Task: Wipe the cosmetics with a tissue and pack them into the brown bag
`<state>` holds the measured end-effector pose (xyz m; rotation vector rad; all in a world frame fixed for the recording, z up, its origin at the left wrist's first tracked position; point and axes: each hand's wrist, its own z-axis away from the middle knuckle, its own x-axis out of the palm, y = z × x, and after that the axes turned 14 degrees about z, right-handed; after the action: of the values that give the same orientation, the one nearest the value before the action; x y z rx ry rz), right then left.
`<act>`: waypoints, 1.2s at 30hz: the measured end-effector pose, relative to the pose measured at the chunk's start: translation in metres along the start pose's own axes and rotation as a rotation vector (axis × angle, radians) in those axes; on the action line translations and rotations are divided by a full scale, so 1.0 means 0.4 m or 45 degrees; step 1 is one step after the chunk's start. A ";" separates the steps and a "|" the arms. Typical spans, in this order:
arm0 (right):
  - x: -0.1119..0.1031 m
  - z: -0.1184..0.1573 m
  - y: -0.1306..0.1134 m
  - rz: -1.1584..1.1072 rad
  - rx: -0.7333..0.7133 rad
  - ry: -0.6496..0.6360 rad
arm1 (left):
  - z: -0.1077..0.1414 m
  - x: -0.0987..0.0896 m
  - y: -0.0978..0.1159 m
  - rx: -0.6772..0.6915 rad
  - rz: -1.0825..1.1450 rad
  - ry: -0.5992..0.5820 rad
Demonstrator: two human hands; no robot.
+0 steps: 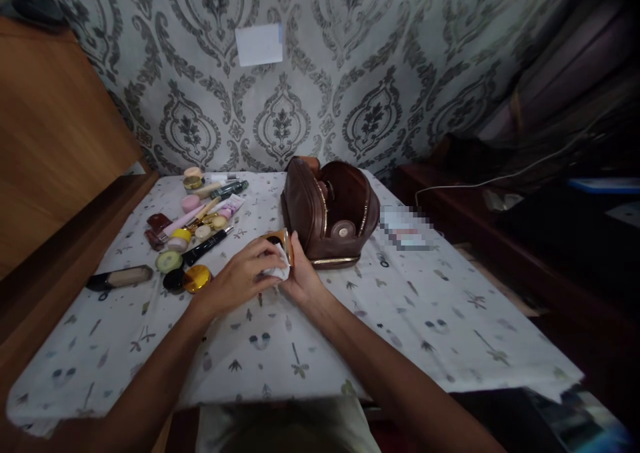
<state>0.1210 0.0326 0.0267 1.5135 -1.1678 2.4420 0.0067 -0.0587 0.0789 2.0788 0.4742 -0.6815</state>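
My right hand (303, 276) holds a small brownish, squarish case (286, 241), like a compact, with a dark round area on its face. In my left hand (240, 273) is a white tissue or cloth (277, 266), bunched under the fingers and pressed against the case. Part of the case is hidden by the left fingers. Just beyond the right hand stands a brown leather toiletry bag (320, 223), its gold zip undone and its dark inside showing.
Left of my hands lie several cosmetics: a yellow-lidded jar (197, 278), a green-topped jar (169, 261), a black tube (207, 246) and a hairbrush-like item (123, 277). A blurred-out flat item (406, 228) lies right of the bag on the patterned tablecloth (400, 333).
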 end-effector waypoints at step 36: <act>0.043 0.039 0.002 0.191 -0.169 0.033 | 0.010 -0.038 -0.055 -0.674 0.356 0.532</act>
<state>0.1234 0.0167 0.0433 1.4022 -1.4562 2.4089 -0.0187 -0.0510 0.0727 1.7223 0.5142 0.0549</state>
